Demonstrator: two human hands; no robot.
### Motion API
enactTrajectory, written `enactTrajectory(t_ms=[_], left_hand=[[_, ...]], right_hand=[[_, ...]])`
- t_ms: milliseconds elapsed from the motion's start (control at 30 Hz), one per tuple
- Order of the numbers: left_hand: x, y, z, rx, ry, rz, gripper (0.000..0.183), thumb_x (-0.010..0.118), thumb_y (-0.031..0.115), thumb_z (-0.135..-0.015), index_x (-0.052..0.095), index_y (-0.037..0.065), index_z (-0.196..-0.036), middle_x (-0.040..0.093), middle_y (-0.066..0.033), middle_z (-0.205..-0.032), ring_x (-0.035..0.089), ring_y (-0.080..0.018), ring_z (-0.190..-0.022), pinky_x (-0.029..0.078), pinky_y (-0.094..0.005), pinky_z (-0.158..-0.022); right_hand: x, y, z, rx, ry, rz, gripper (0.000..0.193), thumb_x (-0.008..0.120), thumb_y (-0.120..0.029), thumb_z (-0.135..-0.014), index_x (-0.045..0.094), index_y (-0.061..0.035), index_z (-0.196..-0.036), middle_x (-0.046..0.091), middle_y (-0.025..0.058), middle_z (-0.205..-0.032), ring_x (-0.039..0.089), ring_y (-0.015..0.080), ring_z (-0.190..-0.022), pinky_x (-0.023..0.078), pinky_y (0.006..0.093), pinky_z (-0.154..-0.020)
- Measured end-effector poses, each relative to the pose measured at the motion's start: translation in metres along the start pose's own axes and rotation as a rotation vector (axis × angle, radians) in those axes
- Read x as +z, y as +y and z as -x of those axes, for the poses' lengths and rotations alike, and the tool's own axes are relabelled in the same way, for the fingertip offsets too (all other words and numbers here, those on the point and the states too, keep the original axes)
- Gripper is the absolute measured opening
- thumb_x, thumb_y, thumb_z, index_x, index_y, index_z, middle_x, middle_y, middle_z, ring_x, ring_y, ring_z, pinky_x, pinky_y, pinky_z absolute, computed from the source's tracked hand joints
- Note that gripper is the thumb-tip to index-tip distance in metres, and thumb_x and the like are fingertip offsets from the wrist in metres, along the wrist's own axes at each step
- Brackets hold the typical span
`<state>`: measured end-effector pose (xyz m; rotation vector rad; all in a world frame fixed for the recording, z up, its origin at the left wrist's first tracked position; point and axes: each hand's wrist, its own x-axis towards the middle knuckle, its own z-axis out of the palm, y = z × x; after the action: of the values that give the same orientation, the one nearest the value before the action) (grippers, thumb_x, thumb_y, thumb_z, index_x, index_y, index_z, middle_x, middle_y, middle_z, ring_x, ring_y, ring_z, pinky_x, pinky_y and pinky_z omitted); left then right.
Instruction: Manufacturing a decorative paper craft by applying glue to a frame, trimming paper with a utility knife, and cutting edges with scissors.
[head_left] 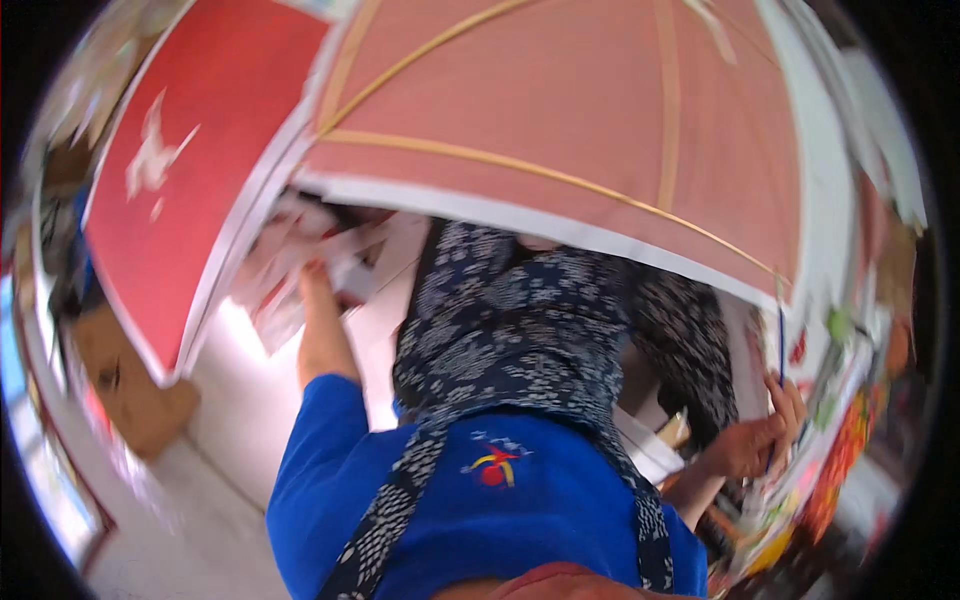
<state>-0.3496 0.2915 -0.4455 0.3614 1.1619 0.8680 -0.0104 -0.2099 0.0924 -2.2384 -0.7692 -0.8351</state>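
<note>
My right hand [762, 437] is closed around a slim paintbrush [780, 345] with a blue handle. The brush points up, and its tip overlaps the right corner of a large pink sheet [560, 100]. Thin tan strips [490, 158], one of them curved, cross that sheet, and a white border runs along its near edge. My left arm reaches down at the left, and my left hand [313, 272] is by a crumpled, whitish plastic bag [275, 265] with reddish parts, below the sheet's corner. Its fingers are blurred and partly hidden.
A red panel [225, 110] with a white bird-like shape stands left of the pink sheet. On the floor at the left lies a brown cardboard box [130, 385]. Colourful items [845, 460] crowd the right side, beside my right hand. My patterned apron [510, 330] hangs below the sheet.
</note>
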Motion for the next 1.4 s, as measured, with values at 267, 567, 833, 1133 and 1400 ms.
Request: enactTrajectory(t_ms=[267,567,833,1133,1400], left_hand=[[-0.033,0.041,-0.006,-0.079,0.124,-0.256,0.031,0.045,0.026,-0.089,0.058,0.002,-0.105,0.063,-0.0138,-0.100,0.058,-0.0249,-0.089,0.052,-0.0358,-0.069],[-0.004,0.078,-0.013,-0.042,0.126,-0.483,0.032,0.048,0.020,-0.090,0.060,0.001,-0.113,0.064,-0.0158,-0.109,0.061,-0.0250,-0.098,0.052,-0.0367,-0.079],[0.061,0.128,0.030,0.466,0.010,-0.885,0.027,0.052,0.014,-0.091,0.060,0.002,-0.114,0.065,-0.0146,-0.108,0.063,-0.0226,-0.096,0.050,-0.0332,-0.084],[0.236,0.015,0.353,0.444,-0.572,-0.695,0.005,0.062,0.006,-0.091,0.063,0.001,-0.093,0.066,-0.0055,-0.090,0.060,-0.0103,-0.084,0.048,-0.0245,-0.078],[0.313,0.043,0.436,0.190,-0.817,-0.402,0.010,0.063,0.010,-0.092,0.060,0.002,-0.096,0.064,-0.0067,-0.089,0.060,-0.0133,-0.086,0.047,-0.0279,-0.082]], right_hand=[[-0.030,0.031,-0.029,0.067,0.055,0.084,0.032,0.040,-0.015,-0.100,0.063,0.0068,-0.095,0.065,0.0152,-0.092,0.060,0.0227,-0.089,0.045,0.0335,-0.084],[-0.165,0.247,-0.090,0.609,0.456,0.193,0.030,0.050,-0.027,-0.097,0.067,-0.0024,-0.100,0.067,0.0041,-0.082,0.061,0.0101,-0.077,0.047,0.0269,-0.068],[-0.163,0.392,-0.109,0.756,0.066,0.468,0.036,0.051,-0.035,-0.091,0.070,-0.0041,-0.097,0.070,0.0064,-0.074,0.064,0.0190,-0.072,0.049,0.0352,-0.070],[-0.172,0.462,-0.124,0.535,-0.252,1.121,0.034,0.049,-0.033,-0.096,0.069,-0.0129,-0.113,0.072,0.0065,-0.090,0.066,0.0156,-0.081,0.053,0.0285,-0.069],[-0.167,0.489,-0.114,0.886,0.475,0.096,0.030,0.054,-0.028,-0.093,0.070,-0.0050,-0.104,0.069,0.0076,-0.092,0.065,0.0180,-0.086,0.053,0.0327,-0.074]])
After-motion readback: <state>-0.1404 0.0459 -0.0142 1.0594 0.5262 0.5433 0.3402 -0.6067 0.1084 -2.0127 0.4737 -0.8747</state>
